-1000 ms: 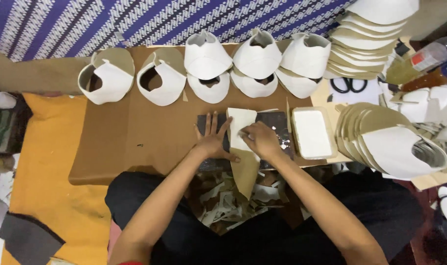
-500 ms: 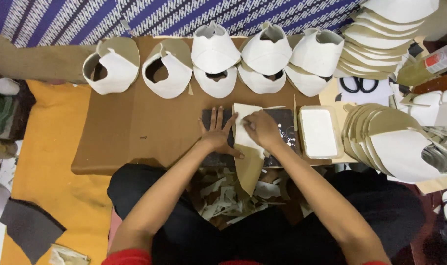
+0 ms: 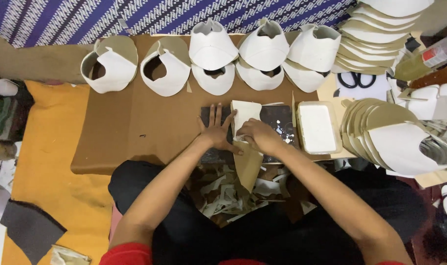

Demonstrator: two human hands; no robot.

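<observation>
Right hand (image 3: 259,136) drawn slightly nearer the body along the cream cut piece (image 3: 246,147), more of the piece's upper end bared, left hand (image 3: 216,130) fingers spread a little wider on the dark slab (image 3: 278,117)

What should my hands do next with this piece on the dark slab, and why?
Probably keep the left hand pressed flat and draw the right hand down along the tan piece. The piece lies across the dark slab with its lower end hanging off the edge over the scraps, and the right hand is closed on it, though any tool in it is hidden.
</observation>
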